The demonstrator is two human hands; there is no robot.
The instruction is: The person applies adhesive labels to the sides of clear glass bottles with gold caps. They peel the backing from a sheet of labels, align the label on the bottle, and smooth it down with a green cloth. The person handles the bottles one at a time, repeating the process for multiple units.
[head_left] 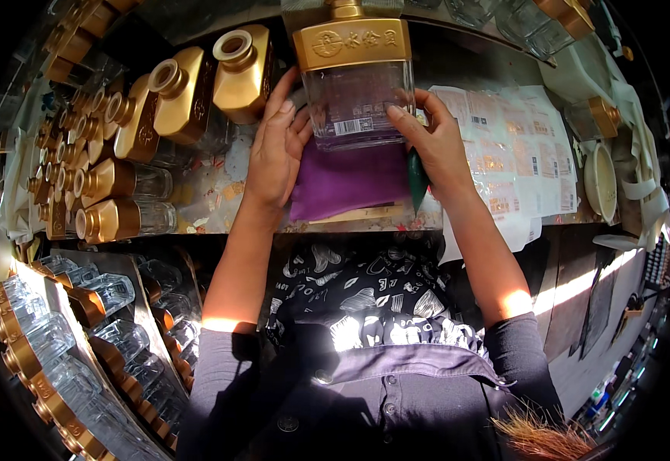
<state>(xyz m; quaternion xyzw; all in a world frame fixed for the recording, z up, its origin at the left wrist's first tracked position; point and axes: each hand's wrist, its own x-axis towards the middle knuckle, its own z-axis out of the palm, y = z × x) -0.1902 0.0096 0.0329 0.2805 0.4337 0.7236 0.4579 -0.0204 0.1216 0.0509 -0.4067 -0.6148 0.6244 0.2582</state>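
A square clear glass bottle [358,96] with an embossed gold shoulder stands upright between my hands, a barcode label low on its front. My right hand [440,142] grips its right side, the thumb on the glass near the label. Against the left side rests my left hand [273,154], its fingers partly hidden behind the bottle. A dark green pointed tool [416,183] hangs down beside my right palm; how it is held does not show. Under the bottle lies a folded purple cloth [346,184] on the bench.
Several gold-shouldered bottles [183,96] crowd the bench at left, some lying down. Sheets of printed labels [504,154] spread at right, by a pale oval dish [600,183]. Racks of bottles [70,369] stand lower left. A shelf [481,40] with glassware crosses the back.
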